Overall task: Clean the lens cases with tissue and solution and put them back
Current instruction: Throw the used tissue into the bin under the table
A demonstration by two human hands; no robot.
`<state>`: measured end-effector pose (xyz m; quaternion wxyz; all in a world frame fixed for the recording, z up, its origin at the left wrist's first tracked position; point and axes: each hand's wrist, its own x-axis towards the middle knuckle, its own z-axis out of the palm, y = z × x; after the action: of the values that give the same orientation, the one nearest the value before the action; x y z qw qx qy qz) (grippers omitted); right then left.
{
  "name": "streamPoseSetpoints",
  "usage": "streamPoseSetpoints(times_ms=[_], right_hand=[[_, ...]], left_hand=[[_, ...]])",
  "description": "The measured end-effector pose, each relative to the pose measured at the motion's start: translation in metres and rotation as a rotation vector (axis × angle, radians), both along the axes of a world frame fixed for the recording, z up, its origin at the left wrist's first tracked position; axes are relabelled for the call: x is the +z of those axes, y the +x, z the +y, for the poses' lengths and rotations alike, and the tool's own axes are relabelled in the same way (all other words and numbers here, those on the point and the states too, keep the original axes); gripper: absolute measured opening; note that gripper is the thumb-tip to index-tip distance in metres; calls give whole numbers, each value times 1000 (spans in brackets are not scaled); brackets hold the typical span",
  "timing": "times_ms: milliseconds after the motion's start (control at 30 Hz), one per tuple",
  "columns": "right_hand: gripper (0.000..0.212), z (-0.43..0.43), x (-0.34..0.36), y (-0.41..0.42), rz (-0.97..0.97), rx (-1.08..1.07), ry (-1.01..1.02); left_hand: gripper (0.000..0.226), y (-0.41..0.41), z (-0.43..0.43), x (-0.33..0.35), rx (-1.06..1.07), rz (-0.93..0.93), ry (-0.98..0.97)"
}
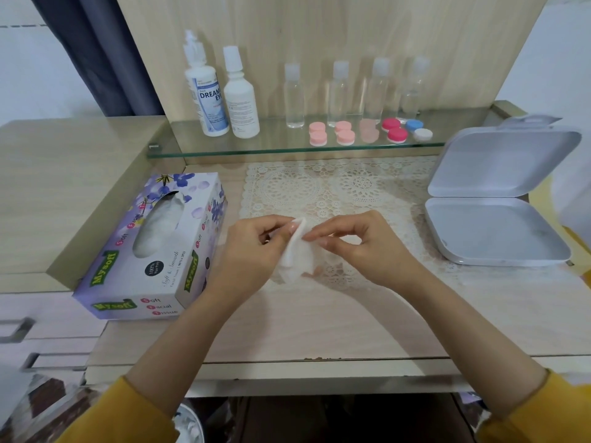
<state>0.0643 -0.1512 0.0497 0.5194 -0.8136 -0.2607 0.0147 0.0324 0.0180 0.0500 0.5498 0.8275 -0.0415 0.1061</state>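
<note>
1. Pinching a folded white tissue [295, 255], the left hand [256, 247] and right hand [361, 247] meet over the lace mat [361, 187], near centre. Both grasp it with curled fingers.
2. Cannot tell whether the tissue wraps a case.
3. Far: the lens cases [345, 137] sit in a row on the glass shelf [271, 140], right of two solution bottles [241, 100].
4. Left: tissue box [153, 247]. Right: open white box [499, 231].
</note>
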Motion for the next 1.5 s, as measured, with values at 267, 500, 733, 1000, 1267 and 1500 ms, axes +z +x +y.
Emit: streamPoseSetpoints(times_ms=[267, 500, 733, 1000, 1267, 1500], right_hand=[[27, 1, -6, 1, -9, -89, 90], [26, -22, -2, 10, -41, -168, -147], [31, -30, -9, 12, -35, -185, -588], [37, -31, -16, 19, -137, -234, -621], [45, -22, -20, 32, -169, -142, -770], [27, -21, -24, 26, -258, -136, -673]], left_hand=[[19, -2, -6, -8, 24, 59, -141], [2, 2, 10, -4, 81, 84, -156], [7, 13, 13, -14, 1, 215, -1], [14, 22, 3, -18, -53, 241, -26], [12, 25, 0, -20, -61, 236, -38], [24, 29, -9, -25, -31, 160, -104]])
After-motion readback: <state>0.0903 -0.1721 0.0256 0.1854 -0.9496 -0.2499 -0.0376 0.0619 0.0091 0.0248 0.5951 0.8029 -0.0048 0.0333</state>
